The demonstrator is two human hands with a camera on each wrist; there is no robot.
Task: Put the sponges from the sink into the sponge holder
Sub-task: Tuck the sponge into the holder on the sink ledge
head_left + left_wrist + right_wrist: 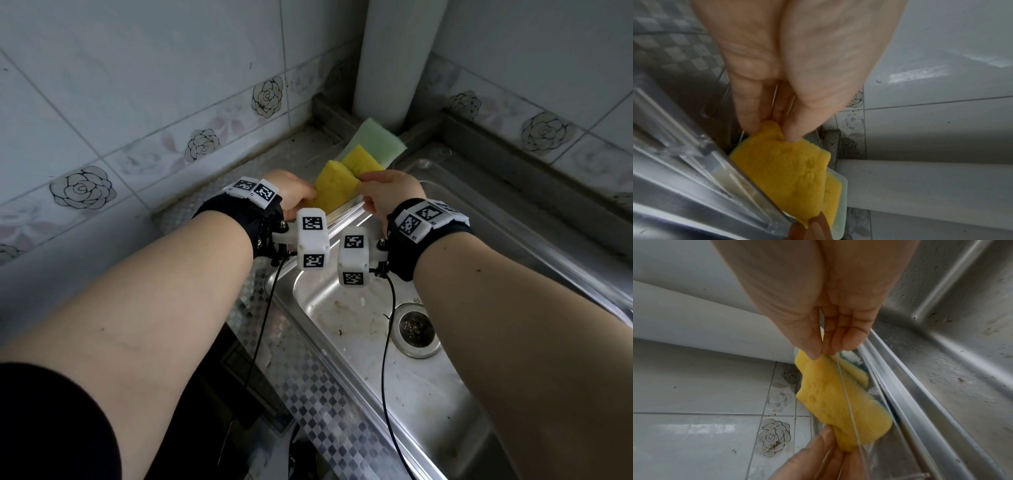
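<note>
Both hands hold one yellow sponge (334, 188) (781, 170) (830, 399) over the sink's back rim. My left hand (310, 197) (774, 129) pinches its left corner, and my right hand (363, 181) (822, 355) pinches its right corner. The sponge's lower part sits inside the clear sponge holder (346, 205) (701, 155) fixed along the rim. A second yellow sponge (361, 161) (833, 190) and a pale green sponge (376, 140) (842, 203) stand behind it, leaning toward the corner.
A white pipe (394, 61) rises in the corner just behind the sponges. The steel sink basin (359, 342) with its drain (416, 329) lies below my wrists. Tiled walls close in at left and back. Checkered counter foil (308, 383) runs along the sink's left.
</note>
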